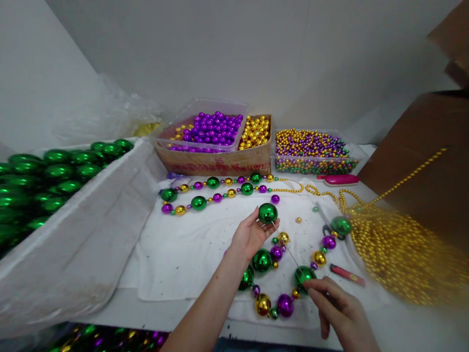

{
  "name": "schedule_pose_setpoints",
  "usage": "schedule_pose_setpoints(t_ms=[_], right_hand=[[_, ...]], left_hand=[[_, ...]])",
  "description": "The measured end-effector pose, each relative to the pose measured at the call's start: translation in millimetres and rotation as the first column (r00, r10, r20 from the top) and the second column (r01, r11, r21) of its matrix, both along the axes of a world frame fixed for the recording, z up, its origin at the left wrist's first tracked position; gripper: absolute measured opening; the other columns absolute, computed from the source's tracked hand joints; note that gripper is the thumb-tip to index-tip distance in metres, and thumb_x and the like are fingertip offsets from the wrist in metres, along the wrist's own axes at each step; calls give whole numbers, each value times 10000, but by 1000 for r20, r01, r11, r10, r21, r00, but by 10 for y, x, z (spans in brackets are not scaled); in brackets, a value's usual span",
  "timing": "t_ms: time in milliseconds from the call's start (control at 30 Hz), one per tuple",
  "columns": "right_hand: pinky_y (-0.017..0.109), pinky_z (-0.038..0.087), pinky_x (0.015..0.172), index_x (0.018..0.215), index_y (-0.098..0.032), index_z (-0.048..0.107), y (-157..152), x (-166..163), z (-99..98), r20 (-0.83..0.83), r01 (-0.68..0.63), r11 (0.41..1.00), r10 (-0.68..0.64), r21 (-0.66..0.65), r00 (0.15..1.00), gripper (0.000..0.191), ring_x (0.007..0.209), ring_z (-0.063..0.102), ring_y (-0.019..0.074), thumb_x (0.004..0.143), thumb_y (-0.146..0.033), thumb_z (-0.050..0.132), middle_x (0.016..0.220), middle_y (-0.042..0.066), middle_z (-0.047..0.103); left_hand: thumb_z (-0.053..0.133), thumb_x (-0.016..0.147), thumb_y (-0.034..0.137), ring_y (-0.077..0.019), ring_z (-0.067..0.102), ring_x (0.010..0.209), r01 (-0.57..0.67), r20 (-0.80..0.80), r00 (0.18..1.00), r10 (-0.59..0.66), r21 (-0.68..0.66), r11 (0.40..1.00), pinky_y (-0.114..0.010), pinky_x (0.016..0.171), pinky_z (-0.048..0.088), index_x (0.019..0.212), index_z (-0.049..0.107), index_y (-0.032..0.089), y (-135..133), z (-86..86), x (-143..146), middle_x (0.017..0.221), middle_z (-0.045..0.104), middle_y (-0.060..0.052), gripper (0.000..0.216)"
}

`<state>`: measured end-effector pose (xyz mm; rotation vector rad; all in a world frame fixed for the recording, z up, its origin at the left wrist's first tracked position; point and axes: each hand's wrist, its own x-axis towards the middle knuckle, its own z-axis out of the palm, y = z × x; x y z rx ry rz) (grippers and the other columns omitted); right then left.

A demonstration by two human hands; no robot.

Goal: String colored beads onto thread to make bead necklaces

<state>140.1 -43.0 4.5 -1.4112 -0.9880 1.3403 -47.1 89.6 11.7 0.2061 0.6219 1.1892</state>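
My left hand (250,237) pinches a large shiny green bead (267,213) and holds it up over the white cloth (183,254). A thin needle (291,255) runs from that bead down to my right hand (339,308), whose fingers are closed on its lower end. Under and between my hands lies a partly strung strand of green, purple and gold beads (278,278). A finished bead strand (220,190) lies stretched across the far side of the cloth.
A white box of large green beads (54,176) stands at the left. Boxes of purple (210,128), gold (255,132) and small mixed beads (309,149) line the back. A heap of thin gold bead strings (395,249), scissors (324,222), a pink tool (339,180) and a red cutter (348,275) lie to the right.
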Motion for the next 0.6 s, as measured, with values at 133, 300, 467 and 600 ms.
schedule_pose_setpoints(t_ms=[133, 300, 467, 600], right_hand=[[199, 297, 312, 791, -213, 730, 4, 10, -48, -6, -2, 1000, 2, -4, 1000, 265, 331, 428, 74, 691, -456, 699, 579, -24, 511], [209, 290, 317, 789, -203, 719, 21, -19, -101, 5, 25, 1000, -25, -17, 1000, 285, 326, 422, 107, 679, -464, 706, 415, -40, 429], [211, 308, 323, 787, -199, 717, 45, -34, -136, 29, 41, 999, -42, 1, 999, 308, 320, 427, 113, 672, -483, 696, 381, -47, 400], [199, 303, 316, 794, -178, 713, 47, -26, -149, 71, 65, 998, -65, -2, 995, 345, 317, 421, 105, 670, -499, 688, 371, -53, 392]], left_hand=[[545, 846, 281, -216, 643, 858, 14, 10, 1000, -15, 30, 999, -348, 827, 506, 885, 589, 140, -20, -34, 26, 895, 668, -106, 153], [567, 834, 250, -221, 618, 936, 41, 7, 999, -43, 162, 986, -377, 885, 474, 1023, 609, 179, -107, -63, 73, 1016, 651, -88, 207], [536, 858, 210, -208, 581, 976, 101, -27, 995, -97, 297, 950, -377, 889, 458, 1180, 565, 202, -214, -46, 131, 1107, 604, -94, 324], [519, 871, 190, -200, 571, 972, 139, -56, 990, -128, 319, 937, -376, 878, 447, 1220, 531, 185, -251, -49, 149, 1101, 592, -107, 349]])
